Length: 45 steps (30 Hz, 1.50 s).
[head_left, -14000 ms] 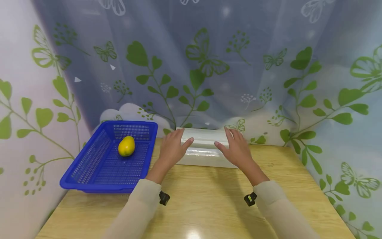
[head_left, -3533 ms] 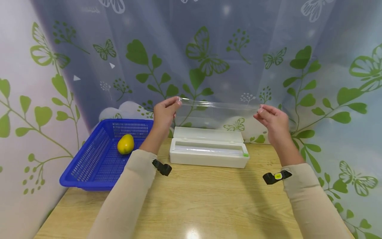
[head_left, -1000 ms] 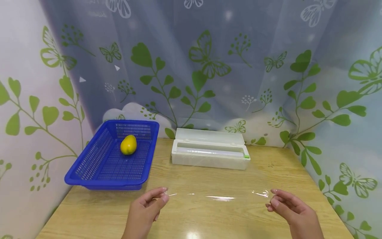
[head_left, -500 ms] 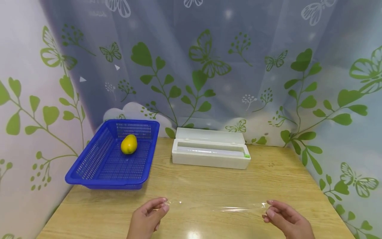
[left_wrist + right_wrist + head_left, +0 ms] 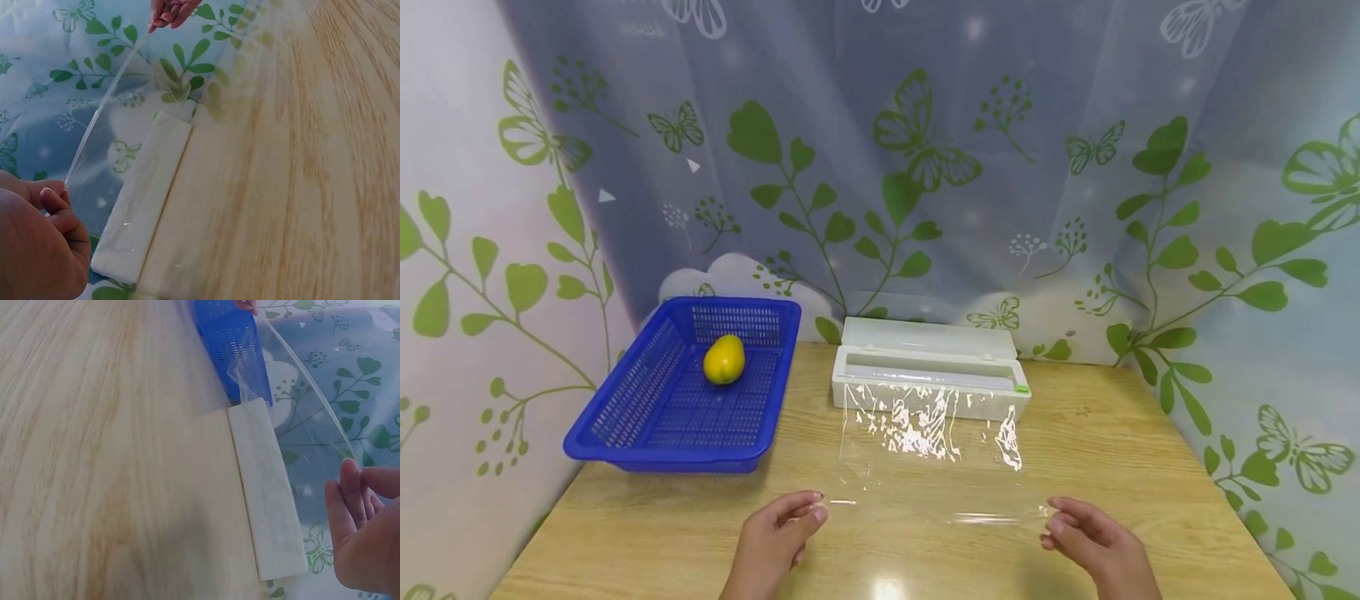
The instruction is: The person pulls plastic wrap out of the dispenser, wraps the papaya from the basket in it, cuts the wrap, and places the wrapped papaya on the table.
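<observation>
A sheet of clear plastic wrap (image 5: 917,440) runs from the front of a long white wrap box (image 5: 928,337) toward the near side of the wooden table. My left hand (image 5: 772,542) pinches its near left corner between thumb and fingers. The near right corner is pinched by my right hand (image 5: 1103,546). Between both hands the near edge stretches as a thin line, seen also in the left wrist view as a taut edge of wrap (image 5: 103,103). Inside the box, its lid tilted back, lies the roll (image 5: 917,377); a green piece (image 5: 1021,388) sits at the rim's right end.
Left of the box stands a blue plastic basket (image 5: 662,457) with a yellow mango-like fruit (image 5: 725,360) in it. A patterned curtain (image 5: 1000,208) hangs right behind the box and round both sides of the table (image 5: 1075,442).
Since 14 seconds ago the box has been opened and wrap drawn out, first raised, then brought down toward the near side. In the last half second the right hand has shifted a little left.
</observation>
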Each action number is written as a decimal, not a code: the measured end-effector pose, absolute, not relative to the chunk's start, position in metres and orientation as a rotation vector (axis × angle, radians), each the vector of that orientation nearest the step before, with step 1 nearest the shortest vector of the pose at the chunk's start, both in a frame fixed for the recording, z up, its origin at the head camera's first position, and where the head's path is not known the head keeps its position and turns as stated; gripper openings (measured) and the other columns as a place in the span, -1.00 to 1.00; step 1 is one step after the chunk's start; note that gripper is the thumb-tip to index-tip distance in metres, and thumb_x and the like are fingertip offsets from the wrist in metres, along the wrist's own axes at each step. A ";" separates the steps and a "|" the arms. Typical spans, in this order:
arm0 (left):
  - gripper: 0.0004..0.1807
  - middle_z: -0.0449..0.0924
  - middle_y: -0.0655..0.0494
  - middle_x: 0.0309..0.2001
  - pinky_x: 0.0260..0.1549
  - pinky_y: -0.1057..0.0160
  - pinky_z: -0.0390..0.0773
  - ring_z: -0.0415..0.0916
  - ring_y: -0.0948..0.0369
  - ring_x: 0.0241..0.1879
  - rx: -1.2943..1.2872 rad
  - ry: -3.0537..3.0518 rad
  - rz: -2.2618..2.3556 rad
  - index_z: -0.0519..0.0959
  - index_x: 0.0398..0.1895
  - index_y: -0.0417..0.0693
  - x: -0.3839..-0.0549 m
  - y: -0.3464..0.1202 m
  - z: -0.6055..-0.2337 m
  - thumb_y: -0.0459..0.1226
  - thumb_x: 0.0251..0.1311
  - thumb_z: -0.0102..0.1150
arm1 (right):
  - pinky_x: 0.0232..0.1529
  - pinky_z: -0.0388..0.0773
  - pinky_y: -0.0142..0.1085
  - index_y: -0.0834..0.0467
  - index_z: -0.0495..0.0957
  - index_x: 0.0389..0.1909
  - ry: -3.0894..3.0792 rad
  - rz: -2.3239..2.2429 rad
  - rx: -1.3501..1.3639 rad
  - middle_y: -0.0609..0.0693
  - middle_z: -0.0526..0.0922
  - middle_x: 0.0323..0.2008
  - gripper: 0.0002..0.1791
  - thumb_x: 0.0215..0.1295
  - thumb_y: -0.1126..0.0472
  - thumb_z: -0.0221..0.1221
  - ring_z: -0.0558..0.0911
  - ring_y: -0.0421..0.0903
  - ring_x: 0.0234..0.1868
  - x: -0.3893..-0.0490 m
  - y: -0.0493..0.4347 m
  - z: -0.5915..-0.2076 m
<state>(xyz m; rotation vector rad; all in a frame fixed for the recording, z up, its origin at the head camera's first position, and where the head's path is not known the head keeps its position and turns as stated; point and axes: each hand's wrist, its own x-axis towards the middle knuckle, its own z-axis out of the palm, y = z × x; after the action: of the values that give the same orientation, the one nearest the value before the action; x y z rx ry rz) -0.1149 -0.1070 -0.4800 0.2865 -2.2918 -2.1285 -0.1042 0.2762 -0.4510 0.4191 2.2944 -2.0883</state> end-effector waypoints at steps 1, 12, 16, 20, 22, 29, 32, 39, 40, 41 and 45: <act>-0.62 0.62 0.07 -0.29 -0.69 0.42 0.33 0.30 0.35 -0.67 0.283 -2.300 -2.127 0.67 0.02 -0.22 -0.116 -0.107 -0.482 -0.23 0.17 0.41 | -0.08 0.70 -0.27 0.30 0.58 0.14 2.301 -2.078 0.406 -0.03 0.70 -0.24 -0.59 0.33 0.22 0.30 0.75 -0.10 -0.24 -0.105 0.276 -0.453; -0.61 0.64 0.09 -0.28 -0.67 0.43 0.36 0.31 0.34 -0.63 0.309 -2.342 -2.141 0.65 0.04 -0.31 -0.135 -0.106 -0.499 -0.27 0.19 0.39 | -0.10 0.69 -0.33 0.39 0.51 0.20 2.304 -1.981 0.422 -0.04 0.65 -0.28 -0.54 0.34 0.29 0.27 0.74 -0.13 -0.27 -0.122 0.274 -0.472; -0.61 0.63 0.09 -0.29 -0.67 0.42 0.37 0.33 0.33 -0.62 0.320 -2.357 -2.138 0.65 0.03 -0.31 -0.138 -0.107 -0.505 -0.27 0.18 0.39 | -0.11 0.69 -0.30 0.38 0.51 0.20 2.291 -1.920 0.436 -0.03 0.67 -0.27 -0.55 0.36 0.26 0.27 0.73 -0.11 -0.24 -0.127 0.274 -0.481; -0.62 0.62 0.10 -0.32 -0.67 0.41 0.39 0.33 0.33 -0.63 0.284 -2.406 -2.118 0.65 0.01 -0.33 -0.139 -0.110 -0.511 -0.28 0.19 0.38 | -0.15 0.71 -0.21 0.41 0.50 0.20 2.289 -1.848 0.449 0.04 0.71 -0.26 -0.54 0.39 0.23 0.26 0.72 -0.04 -0.24 -0.129 0.274 -0.486; -0.63 0.62 0.10 -0.34 -0.68 0.40 0.39 0.33 0.32 -0.64 0.257 -2.440 -2.099 0.65 0.00 -0.34 -0.139 -0.111 -0.514 -0.29 0.18 0.37 | -0.21 0.72 -0.20 0.42 0.50 0.18 2.307 -1.818 0.465 0.06 0.73 -0.26 -0.54 0.38 0.24 0.26 0.72 -0.03 -0.26 -0.128 0.273 -0.489; -0.63 0.65 0.06 -0.33 -0.66 0.37 0.44 0.36 0.29 -0.63 0.170 -2.541 -2.062 0.64 -0.03 -0.34 -0.133 -0.115 -0.518 -0.29 0.14 0.38 | -0.37 0.68 -0.19 0.48 0.44 0.20 2.250 -1.835 0.462 0.09 0.68 -0.34 -0.51 0.36 0.28 0.24 0.67 0.00 -0.38 -0.124 0.274 -0.502; -0.65 0.65 0.07 -0.33 -0.65 0.35 0.46 0.38 0.27 -0.61 0.127 -2.599 -2.039 0.64 -0.04 -0.33 -0.131 -0.117 -0.521 -0.27 0.17 0.37 | -0.36 0.69 -0.20 0.52 0.41 0.19 2.198 -1.863 0.407 0.06 0.67 -0.36 -0.50 0.34 0.30 0.25 0.66 -0.02 -0.39 -0.120 0.278 -0.508; -0.71 0.67 0.09 -0.35 -0.64 0.36 0.47 0.40 0.28 -0.60 0.027 -2.647 -2.025 0.65 -0.09 -0.34 -0.129 -0.121 -0.527 -0.32 0.17 0.36 | -0.39 0.70 -0.23 0.60 0.42 0.12 2.197 -1.895 0.409 0.05 0.65 -0.44 -0.56 0.40 0.32 0.16 0.67 -0.05 -0.46 -0.116 0.280 -0.520; -0.71 0.67 0.09 -0.35 -0.64 0.37 0.47 0.39 0.29 -0.60 0.021 -2.645 -2.024 0.65 -0.10 -0.34 -0.129 -0.121 -0.527 -0.32 0.17 0.36 | -0.40 0.70 -0.24 0.59 0.44 0.11 2.204 -1.894 0.436 0.05 0.65 -0.44 -0.57 0.39 0.32 0.17 0.66 -0.05 -0.47 -0.116 0.280 -0.521; -0.72 0.66 0.09 -0.36 -0.64 0.37 0.47 0.39 0.29 -0.60 0.014 -2.641 -2.023 0.65 -0.11 -0.34 -0.129 -0.121 -0.527 -0.33 0.17 0.36 | -0.42 0.69 -0.24 0.59 0.45 0.10 2.214 -1.887 0.464 0.06 0.66 -0.45 -0.58 0.38 0.33 0.18 0.66 -0.06 -0.48 -0.116 0.279 -0.521; -0.74 0.66 0.10 -0.39 -0.65 0.37 0.46 0.39 0.29 -0.62 0.003 -2.633 -2.024 0.65 -0.14 -0.34 -0.128 -0.121 -0.528 -0.35 0.16 0.37 | -0.47 0.68 -0.23 0.54 0.52 0.06 2.254 -1.847 0.585 0.08 0.69 -0.46 -0.60 0.31 0.34 0.25 0.66 -0.05 -0.51 -0.115 0.276 -0.520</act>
<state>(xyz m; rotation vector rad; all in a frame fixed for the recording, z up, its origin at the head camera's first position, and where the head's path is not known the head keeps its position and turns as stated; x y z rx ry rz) -0.1276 -0.1211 -0.5283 0.0025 -2.6328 -2.0244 -0.1155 0.2762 -0.5196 0.5847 2.2536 -1.8466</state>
